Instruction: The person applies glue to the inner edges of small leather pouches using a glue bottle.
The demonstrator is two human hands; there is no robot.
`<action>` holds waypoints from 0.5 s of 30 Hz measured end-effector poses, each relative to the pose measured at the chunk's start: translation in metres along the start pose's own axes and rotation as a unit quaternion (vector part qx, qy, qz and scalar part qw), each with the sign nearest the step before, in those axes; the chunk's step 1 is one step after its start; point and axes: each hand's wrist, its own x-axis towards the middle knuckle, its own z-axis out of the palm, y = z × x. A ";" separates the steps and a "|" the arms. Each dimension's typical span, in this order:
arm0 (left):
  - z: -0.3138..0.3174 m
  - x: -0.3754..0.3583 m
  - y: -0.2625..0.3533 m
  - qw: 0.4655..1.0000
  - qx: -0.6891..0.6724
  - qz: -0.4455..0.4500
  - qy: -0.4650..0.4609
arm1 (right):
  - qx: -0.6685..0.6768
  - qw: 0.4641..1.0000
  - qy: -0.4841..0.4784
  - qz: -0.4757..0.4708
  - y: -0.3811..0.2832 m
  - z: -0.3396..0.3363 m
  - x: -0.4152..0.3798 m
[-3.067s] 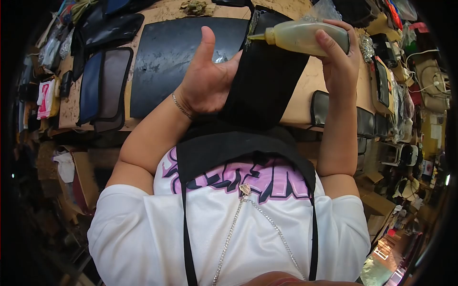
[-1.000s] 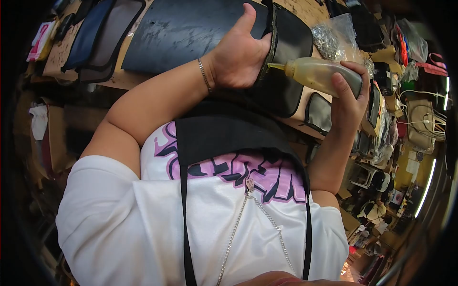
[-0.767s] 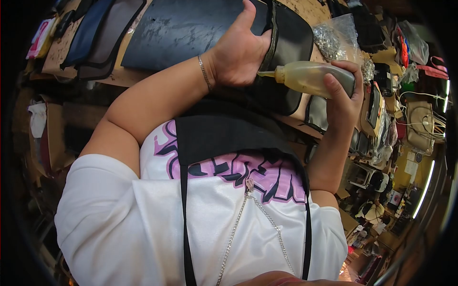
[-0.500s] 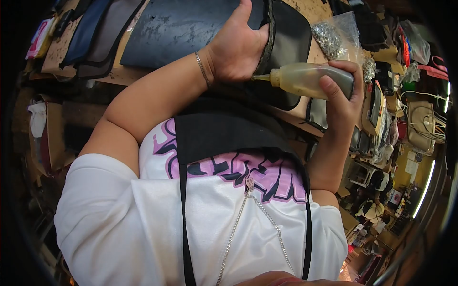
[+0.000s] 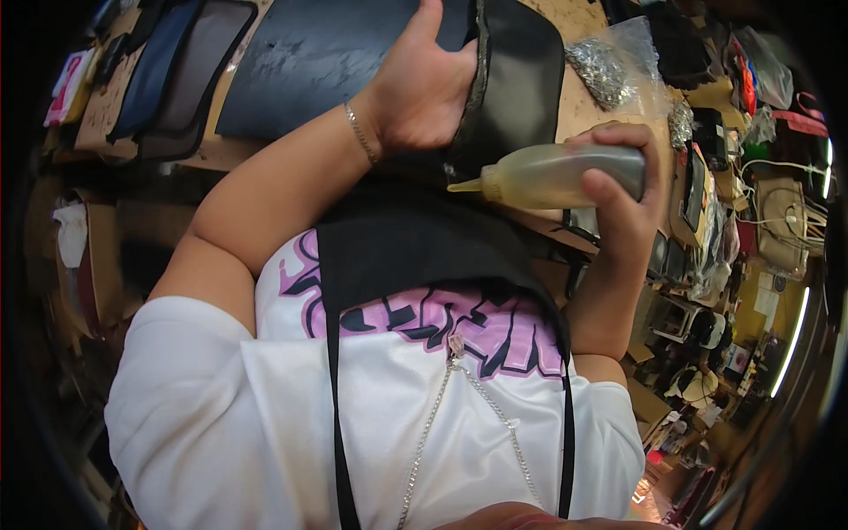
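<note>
Workbench and room lie cluttered — right grip clasps bottle, left grip unclear.

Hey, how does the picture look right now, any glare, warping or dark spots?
All in the head view: wide-angle bending, with the corners black; a glowing white tube light bright at right; soft sheen on the smooth black leather-like panel at the left hand; the translucent yellowish squeeze bottle in the right hand fairly clear; murky shade under the tan worktable.
</note>
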 end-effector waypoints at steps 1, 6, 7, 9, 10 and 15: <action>0.003 0.000 -0.001 1.000 0.004 -0.007 0.029 | 0.047 0.999 0.025 -0.009 0.001 -0.007 0.004; 0.000 0.001 -0.008 0.998 0.003 -0.058 -0.016 | 0.048 0.973 0.198 -0.111 -0.003 -0.034 0.032; 0.001 0.000 -0.010 0.997 0.002 -0.069 -0.021 | 0.040 0.967 0.219 -0.128 -0.004 -0.039 0.036; 0.002 -0.001 -0.012 0.996 -0.002 -0.090 -0.027 | 0.031 0.959 0.242 -0.144 -0.007 -0.047 0.042; 0.000 -0.002 -0.013 0.995 0.000 -0.096 -0.039 | 0.030 0.959 0.245 -0.142 -0.011 -0.048 0.045; 0.002 -0.004 -0.015 0.992 0.020 -0.105 -0.070 | 0.027 0.965 0.218 -0.141 -0.014 -0.054 0.054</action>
